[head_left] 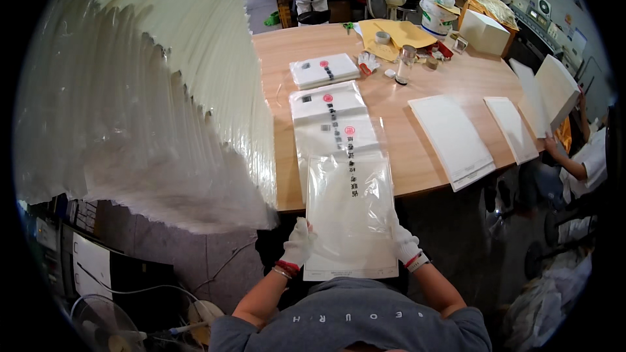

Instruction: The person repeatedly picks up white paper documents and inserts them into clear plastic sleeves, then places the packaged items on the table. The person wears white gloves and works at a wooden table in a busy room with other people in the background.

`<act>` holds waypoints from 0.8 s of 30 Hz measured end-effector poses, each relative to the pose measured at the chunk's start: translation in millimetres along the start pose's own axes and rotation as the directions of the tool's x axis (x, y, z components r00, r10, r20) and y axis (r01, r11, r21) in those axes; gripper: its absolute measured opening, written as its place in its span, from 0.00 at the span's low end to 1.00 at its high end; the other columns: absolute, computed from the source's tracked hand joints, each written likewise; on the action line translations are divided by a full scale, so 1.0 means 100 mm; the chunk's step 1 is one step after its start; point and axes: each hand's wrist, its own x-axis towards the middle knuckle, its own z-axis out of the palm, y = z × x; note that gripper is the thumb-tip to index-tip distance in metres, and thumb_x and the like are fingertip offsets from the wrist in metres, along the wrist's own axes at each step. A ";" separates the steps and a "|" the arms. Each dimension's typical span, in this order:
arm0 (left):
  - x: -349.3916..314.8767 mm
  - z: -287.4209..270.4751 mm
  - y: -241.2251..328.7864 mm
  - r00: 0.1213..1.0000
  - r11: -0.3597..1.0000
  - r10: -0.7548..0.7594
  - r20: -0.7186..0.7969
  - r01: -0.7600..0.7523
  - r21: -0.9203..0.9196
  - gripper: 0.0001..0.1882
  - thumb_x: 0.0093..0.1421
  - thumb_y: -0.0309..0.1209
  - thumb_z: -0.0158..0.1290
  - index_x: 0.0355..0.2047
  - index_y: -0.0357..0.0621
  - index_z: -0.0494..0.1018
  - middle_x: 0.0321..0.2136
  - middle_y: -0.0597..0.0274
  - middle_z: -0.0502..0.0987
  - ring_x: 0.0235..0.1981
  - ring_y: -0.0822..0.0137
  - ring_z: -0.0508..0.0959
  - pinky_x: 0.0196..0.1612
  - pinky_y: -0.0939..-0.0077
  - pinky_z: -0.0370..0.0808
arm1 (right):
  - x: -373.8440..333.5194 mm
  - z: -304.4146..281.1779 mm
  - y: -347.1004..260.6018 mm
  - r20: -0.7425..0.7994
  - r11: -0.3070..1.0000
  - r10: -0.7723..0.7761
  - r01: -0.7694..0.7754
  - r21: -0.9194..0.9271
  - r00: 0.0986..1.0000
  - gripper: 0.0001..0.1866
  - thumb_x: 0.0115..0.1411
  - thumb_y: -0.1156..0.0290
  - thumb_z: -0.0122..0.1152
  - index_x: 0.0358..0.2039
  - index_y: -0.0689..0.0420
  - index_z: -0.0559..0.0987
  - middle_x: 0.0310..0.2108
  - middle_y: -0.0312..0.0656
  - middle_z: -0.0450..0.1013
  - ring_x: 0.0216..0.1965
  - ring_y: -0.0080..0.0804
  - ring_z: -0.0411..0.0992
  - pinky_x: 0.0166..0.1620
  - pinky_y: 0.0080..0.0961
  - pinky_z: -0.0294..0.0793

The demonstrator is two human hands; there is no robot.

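Note:
A clear plastic bag (349,231) with a stack of white paper in it lies partly on the table and reaches over its front edge toward me. My left hand (298,242), in a white glove with a red cuff, grips the bag's left edge. On the opposite edge my right hand (405,241), gloved the same way, closes round the side; its fingertips are partly hidden. Black and red print shows through the upper film. Beyond it lie flat printed plastic bags (316,114) and, farther back, a stack of folded bags (324,70).
A tall pile of white sheets (195,91) rises at the left. Paper stacks (451,138) lie on the right of the wooden table (391,179). A glass jar (405,65), tape roll (382,37) and yellow envelopes (411,32) sit farther back. A co-worker's hand (554,146) handles boards at right.

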 end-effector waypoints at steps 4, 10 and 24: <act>-0.58 -0.10 0.05 0.998 0.996 -0.030 0.064 0.024 0.089 0.08 0.56 0.27 0.47 0.34 0.39 0.61 0.29 0.46 0.69 0.33 0.43 0.72 0.34 0.55 0.68 | -0.69 0.01 -0.05 0.007 0.998 -0.028 0.027 0.054 1.000 0.35 0.57 0.64 0.50 0.62 0.51 0.48 0.29 0.45 0.74 0.27 0.44 0.74 0.27 0.44 0.70; -1.24 -0.49 0.29 0.891 0.998 0.020 0.453 0.007 -0.057 0.12 0.55 0.27 0.50 0.40 0.39 0.69 0.39 0.51 0.69 0.39 0.62 0.74 0.39 0.71 0.71 | -1.36 0.11 -0.02 0.254 0.980 -0.077 0.027 0.198 0.964 0.27 0.57 0.66 0.48 0.58 0.52 0.59 0.32 0.54 0.72 0.33 0.52 0.72 0.32 0.43 0.71; -0.47 -0.62 1.79 0.756 0.728 0.640 0.137 -0.541 -0.421 0.05 0.42 0.17 0.45 0.22 0.38 0.63 0.23 0.58 0.65 0.27 0.64 0.68 0.32 0.74 0.68 | -0.74 -0.61 -0.04 0.057 0.949 -0.315 0.316 -0.003 0.947 0.14 0.56 0.67 0.56 0.40 0.61 0.76 0.34 0.44 0.74 0.37 0.32 0.73 0.42 0.27 0.72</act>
